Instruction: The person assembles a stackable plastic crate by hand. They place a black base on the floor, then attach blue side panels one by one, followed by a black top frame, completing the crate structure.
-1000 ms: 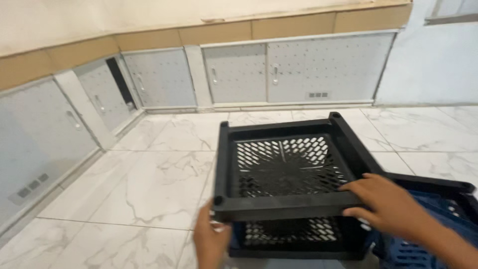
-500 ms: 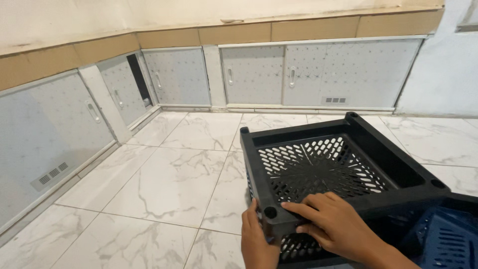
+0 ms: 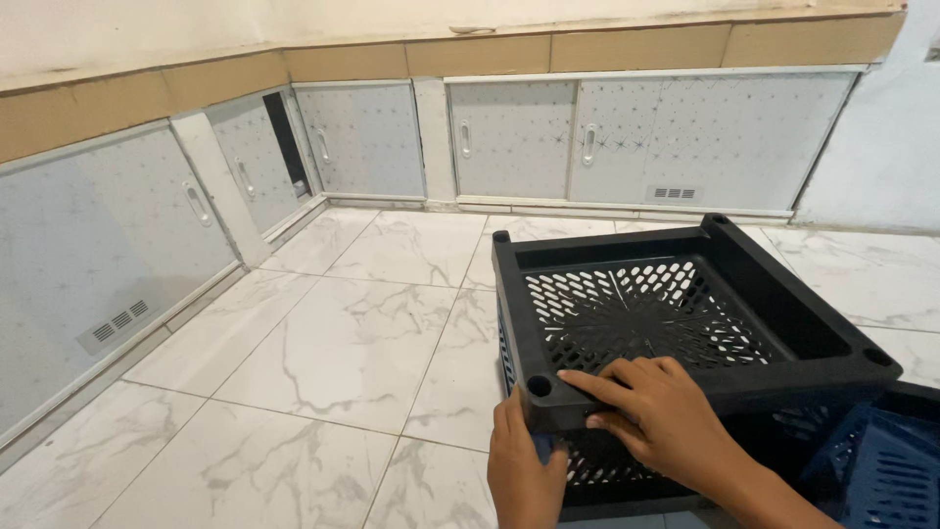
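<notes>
Since the picture half a second before, our view had swung a little to the right and the black crate (image 3: 676, 323) sat more fully in view, its far right corner now showing; our right hand (image 3: 651, 411) had slid leftward along the near rim, closer to the near left corner socket. A second before, that hand had lain further right on the rim.

We held the black crate by its near edge with both hands. Our right hand lay flat over the near rim, fingers (image 3: 597, 384) spread and pointing left, the fingertips just beside the round socket at the near left corner. Our left hand (image 3: 524, 460) came up from below and clasped the same corner's outer wall, thumb upward, fingers curled round the underside where we could not see them. Neither hand was wide open; both were closed on the crate.

The crate hung above the marble floor (image 3: 323, 353), tilted slightly, with its perforated bottom facing us and a round socket at each corner. A blue crate (image 3: 881, 460) lay just beside it at the lower right, touching or nearly so; we could not tell which. Grey cabinet doors (image 3: 607, 142) ran along the far wall and down the left side, under a tan counter edge (image 3: 490, 54).
</notes>
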